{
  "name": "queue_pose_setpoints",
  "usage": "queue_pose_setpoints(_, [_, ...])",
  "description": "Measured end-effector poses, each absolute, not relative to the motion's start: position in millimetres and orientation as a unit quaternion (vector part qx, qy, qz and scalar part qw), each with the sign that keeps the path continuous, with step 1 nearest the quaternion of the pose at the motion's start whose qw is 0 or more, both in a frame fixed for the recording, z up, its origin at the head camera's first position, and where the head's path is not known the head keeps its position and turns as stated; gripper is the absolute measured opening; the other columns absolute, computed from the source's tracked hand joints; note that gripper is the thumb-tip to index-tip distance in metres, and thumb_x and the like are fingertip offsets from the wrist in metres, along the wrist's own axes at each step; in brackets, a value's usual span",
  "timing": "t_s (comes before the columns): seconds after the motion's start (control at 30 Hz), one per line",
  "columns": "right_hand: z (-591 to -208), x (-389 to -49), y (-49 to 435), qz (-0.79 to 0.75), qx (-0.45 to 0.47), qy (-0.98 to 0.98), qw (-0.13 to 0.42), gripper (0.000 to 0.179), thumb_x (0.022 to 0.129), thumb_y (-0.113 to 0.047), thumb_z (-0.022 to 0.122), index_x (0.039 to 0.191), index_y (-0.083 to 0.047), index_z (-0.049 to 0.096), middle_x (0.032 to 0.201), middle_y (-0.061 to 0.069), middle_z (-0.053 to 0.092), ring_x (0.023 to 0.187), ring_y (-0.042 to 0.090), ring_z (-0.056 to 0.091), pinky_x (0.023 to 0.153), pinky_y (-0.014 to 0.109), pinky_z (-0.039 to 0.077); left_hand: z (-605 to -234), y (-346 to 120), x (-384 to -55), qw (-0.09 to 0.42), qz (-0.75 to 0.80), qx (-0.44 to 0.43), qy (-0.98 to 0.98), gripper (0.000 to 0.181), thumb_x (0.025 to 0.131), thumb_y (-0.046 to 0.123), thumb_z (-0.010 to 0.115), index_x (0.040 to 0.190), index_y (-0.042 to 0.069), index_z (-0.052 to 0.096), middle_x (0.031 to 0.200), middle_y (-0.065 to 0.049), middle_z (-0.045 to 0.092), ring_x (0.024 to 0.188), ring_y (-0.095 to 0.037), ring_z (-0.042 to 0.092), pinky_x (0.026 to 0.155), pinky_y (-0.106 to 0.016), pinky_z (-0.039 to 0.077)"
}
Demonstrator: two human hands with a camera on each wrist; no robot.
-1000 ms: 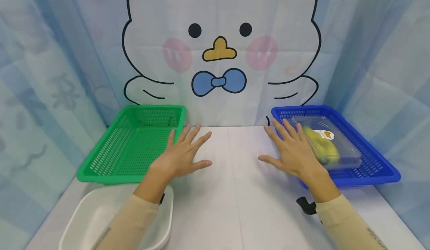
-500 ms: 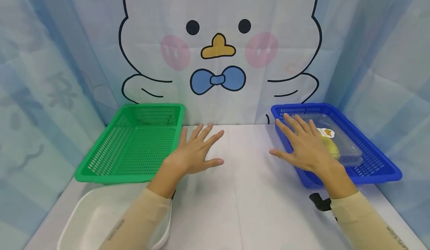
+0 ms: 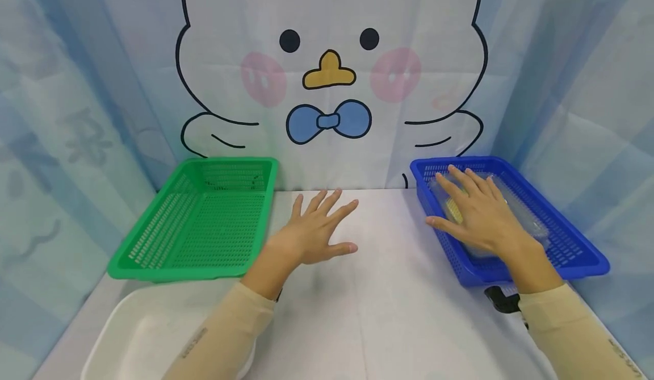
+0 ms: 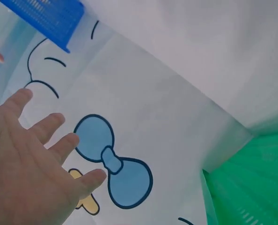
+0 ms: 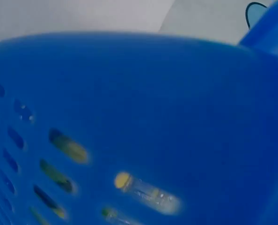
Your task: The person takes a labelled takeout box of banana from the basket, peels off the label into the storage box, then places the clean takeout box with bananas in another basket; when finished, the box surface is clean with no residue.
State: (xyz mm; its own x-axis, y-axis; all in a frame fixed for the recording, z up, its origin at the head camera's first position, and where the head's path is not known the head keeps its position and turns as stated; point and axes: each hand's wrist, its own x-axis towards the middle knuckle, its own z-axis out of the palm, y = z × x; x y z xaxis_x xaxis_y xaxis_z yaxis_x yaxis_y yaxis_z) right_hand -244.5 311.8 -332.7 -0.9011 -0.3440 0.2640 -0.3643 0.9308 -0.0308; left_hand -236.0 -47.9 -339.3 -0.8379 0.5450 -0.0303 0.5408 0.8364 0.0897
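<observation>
My right hand (image 3: 477, 212) is over the blue basket (image 3: 577, 258), its fingers spread and straight. Beneath it lies a clear plastic box (image 3: 528, 221), largely covered by the hand, with yellow fruit (image 3: 453, 211) showing at one side. The wall of the blue basket (image 5: 176, 103) fills the right wrist view and hides that hand; bits of yellow and clear plastic show through its slots. My left hand (image 3: 319, 229) holds nothing and hovers over the white table, fingers apart, to the right of the green basket (image 3: 186, 272). In the left wrist view the left hand (image 4: 31, 168) is also spread.
A white tub (image 3: 120, 334) stands at the front left, partly behind the left sleeve. Curtains (image 3: 332, 164) with a cartoon bird close off the back and both sides. A black strap piece (image 3: 503, 300) sticks out by the right wrist.
Both hands have moved to the right with fingers spread. The right hand has come farther over the blue basket and now covers more of the clear box. The baskets stay in place.
</observation>
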Motion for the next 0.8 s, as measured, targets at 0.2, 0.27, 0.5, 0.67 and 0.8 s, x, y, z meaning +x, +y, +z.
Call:
queue_pose_setpoints(0.2, [-327, -249, 321, 0.042, 0.172, -0.977, 0.118, 0.095, 0.095, -0.067, 0.058, 0.165, -0.015, 0.021, 0.169, 0.022, 0.016, 0.15, 0.055, 0.018, 0.119, 0.072, 0.011, -343, -38, -237, 0.036, 0.046, 0.29, 0.955, 0.086, 0.096, 0.075, 0.045, 0.165, 0.041, 0.007, 0.174, -0.002, 0.002, 0.16, -0.032, 0.002, 0.122, -0.069, 0.003])
queue_pose_setpoints(0.27, [-323, -250, 325, 0.045, 0.167, -0.978, 0.115, 0.096, 0.095, -0.067, 0.058, 0.166, -0.015, 0.02, 0.169, 0.023, 0.017, 0.15, 0.055, 0.018, 0.118, 0.072, 0.013, -344, -35, -238, 0.036, 0.043, 0.291, 0.955, 0.086, 0.096, 0.075, 0.045, 0.165, 0.041, 0.007, 0.174, -0.001, 0.002, 0.16, -0.031, 0.003, 0.122, -0.069, 0.003])
queue_pose_setpoints(0.5, [-310, -251, 344, 0.056, 0.145, -0.983, 0.096, 0.096, 0.095, -0.065, 0.059, 0.166, -0.015, 0.018, 0.169, 0.023, 0.017, 0.151, 0.053, 0.016, 0.114, 0.076, 0.017, -345, -20, -242, 0.042, 0.042, 0.304, 0.951, 0.086, 0.096, 0.076, 0.044, 0.165, 0.041, 0.007, 0.174, -0.001, 0.003, 0.16, -0.031, 0.004, 0.122, -0.069, 0.002])
queue_pose_setpoints(0.67, [-304, -252, 351, 0.077, 0.136, -0.984, 0.081, 0.095, 0.096, -0.064, 0.058, 0.167, -0.017, 0.016, 0.17, 0.021, 0.013, 0.15, 0.055, 0.015, 0.107, 0.081, 0.018, -346, -11, -243, 0.049, 0.037, 0.305, 0.951, 0.085, 0.096, 0.076, 0.043, 0.165, 0.042, 0.007, 0.174, 0.0, 0.004, 0.16, -0.03, 0.005, 0.122, -0.069, 0.004])
queue_pose_setpoints(0.8, [-302, -255, 358, 0.102, 0.134, -0.983, 0.074, 0.092, 0.098, -0.06, 0.059, 0.167, -0.018, 0.014, 0.171, 0.02, 0.01, 0.148, 0.059, 0.014, 0.103, 0.084, 0.019, -348, -3, -243, 0.053, 0.038, 0.311, 0.948, 0.085, 0.096, 0.077, 0.042, 0.165, 0.042, 0.007, 0.174, 0.0, 0.004, 0.16, -0.029, 0.005, 0.122, -0.069, 0.004])
